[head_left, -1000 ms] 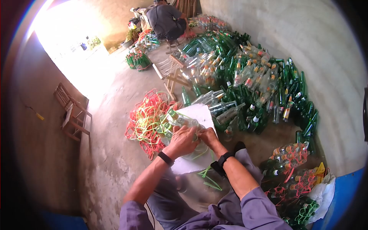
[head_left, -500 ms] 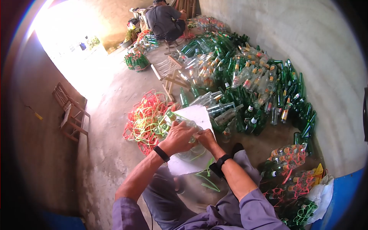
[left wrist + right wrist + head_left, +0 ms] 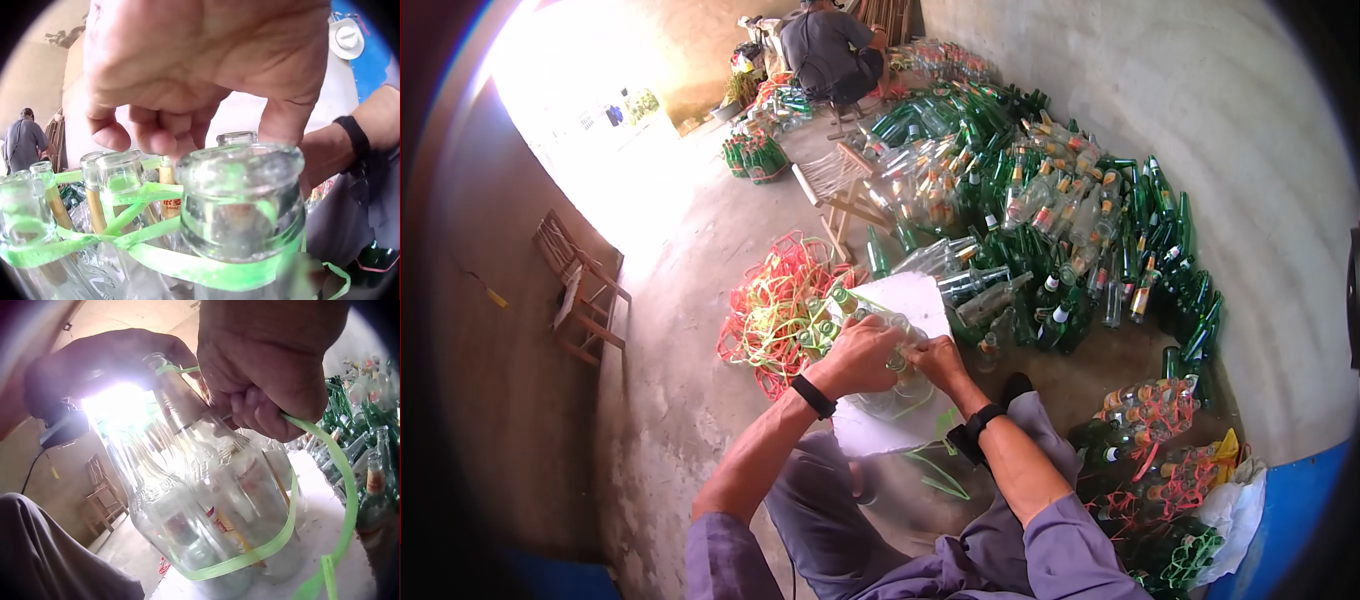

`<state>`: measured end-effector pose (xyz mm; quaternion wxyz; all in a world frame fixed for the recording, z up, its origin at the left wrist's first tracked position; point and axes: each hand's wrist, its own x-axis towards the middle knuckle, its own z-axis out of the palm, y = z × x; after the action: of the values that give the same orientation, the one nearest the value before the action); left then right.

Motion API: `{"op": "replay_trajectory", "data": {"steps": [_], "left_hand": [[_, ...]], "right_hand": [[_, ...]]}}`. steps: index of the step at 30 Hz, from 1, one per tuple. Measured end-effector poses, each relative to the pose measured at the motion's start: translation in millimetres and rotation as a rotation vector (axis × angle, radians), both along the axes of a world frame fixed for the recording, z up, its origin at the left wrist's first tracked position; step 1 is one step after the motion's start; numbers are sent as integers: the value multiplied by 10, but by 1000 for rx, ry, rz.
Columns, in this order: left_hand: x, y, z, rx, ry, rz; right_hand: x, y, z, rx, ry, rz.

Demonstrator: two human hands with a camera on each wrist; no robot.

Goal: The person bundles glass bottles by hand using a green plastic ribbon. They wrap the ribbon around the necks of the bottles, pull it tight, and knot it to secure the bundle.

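Observation:
Clear glass bottles [image 3: 206, 487] stand bundled on a white board [image 3: 875, 432] in front of the person. A light green plastic strap [image 3: 194, 267] loops around their necks, crossing between two of them, and a lower band [image 3: 250, 556] circles their bodies. My right hand [image 3: 940, 362] grips the strap close to the necks, its loose end [image 3: 344, 481] trailing down past the board. Over the bottle mouths, my left hand [image 3: 862, 358] has its fingers bent downward, thumb beside a rim. Its fingertips are partly hidden behind the nearest bottle mouth [image 3: 240, 169]; I cannot tell what they hold.
A tangle of red and yellow-green straps [image 3: 785, 300] lies left of the board. Green and clear bottles [image 3: 1040, 210] are heaped along the right wall. Strapped bundles [image 3: 1150, 410] sit at the lower right. A wooden folding stool [image 3: 840, 190] and a crouching person [image 3: 828, 55] are farther back.
Both hands stay at the bottle necks; the left hand turns slightly and its fingers bend more over the necks. The head view shifts a little.

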<state>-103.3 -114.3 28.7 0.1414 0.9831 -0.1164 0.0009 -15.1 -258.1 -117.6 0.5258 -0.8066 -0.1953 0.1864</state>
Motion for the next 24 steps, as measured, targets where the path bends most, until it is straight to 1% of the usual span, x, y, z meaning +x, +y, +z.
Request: {"op": "replay_trajectory", "data": {"steps": [4, 11, 15, 17, 19, 22, 24], "left_hand": [[11, 30, 44, -26, 39, -3], [61, 103, -93, -71, 23, -15], [96, 171, -167, -67, -49, -64], [127, 217, -241, -87, -74, -91], [124, 200, -184, -197, -149, -115], [108, 175, -137, -239, -156, -105], [108, 165, -121, -205, -167, -107]], "right_hand": [[4, 6, 6, -38, 10, -7], [-27, -20, 135, -70, 11, 0], [-28, -7, 146, -74, -17, -4], [-18, 6, 123, -29, -10, -13], [-35, -11, 205, -20, -1, -7], [-63, -31, 289, -4, 8, 2], [-56, -38, 303, -1, 11, 4]]}}
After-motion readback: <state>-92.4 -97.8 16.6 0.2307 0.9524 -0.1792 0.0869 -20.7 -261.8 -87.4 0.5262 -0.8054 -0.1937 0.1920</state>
